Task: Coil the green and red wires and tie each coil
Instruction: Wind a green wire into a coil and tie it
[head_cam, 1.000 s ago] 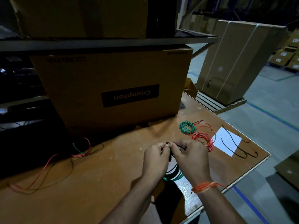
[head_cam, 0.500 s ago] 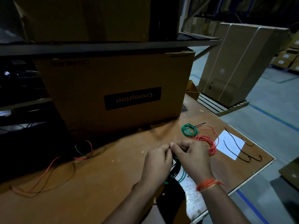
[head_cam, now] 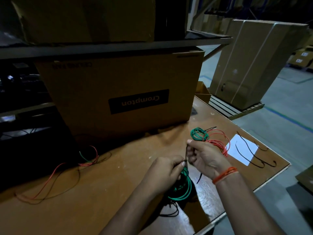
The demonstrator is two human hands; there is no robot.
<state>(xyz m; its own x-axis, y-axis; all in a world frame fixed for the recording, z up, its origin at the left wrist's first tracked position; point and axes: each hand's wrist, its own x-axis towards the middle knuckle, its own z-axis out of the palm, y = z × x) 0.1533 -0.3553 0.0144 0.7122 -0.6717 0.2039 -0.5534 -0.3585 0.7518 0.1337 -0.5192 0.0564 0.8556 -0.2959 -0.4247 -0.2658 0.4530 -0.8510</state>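
Both hands are up over the wooden table [head_cam: 84, 209], close together near its front edge. The left hand [head_cam: 165, 173] has its fingers curled, pinching the top of a green wire coil [head_cam: 182, 189] that hangs just below and to the right of it, the loops dropping toward the tabletop with some dark wire mixed in underneath. The right hand [head_cam: 205, 157], with an orange thread on its wrist, pinches a thin dark tie [head_cam: 186, 154] that runs upright from the left hand's fingertips to the right thumb. So the coil sits beneath both hands, gripped at its top, the tie standing between them.

Behind the right hand, further back on the table, lies a tied green coil [head_cam: 198, 134] touching a red coil [head_cam: 218, 143], the red one partly hidden by the right hand. Just right of those, a white sheet [head_cam: 243, 150] with loose black ties [head_cam: 254, 160] lying across it. Off to the left, well apart from the hands, loose red wire [head_cam: 50, 178] trails across the table, near a big cardboard box [head_cam: 118, 92] under a shelf
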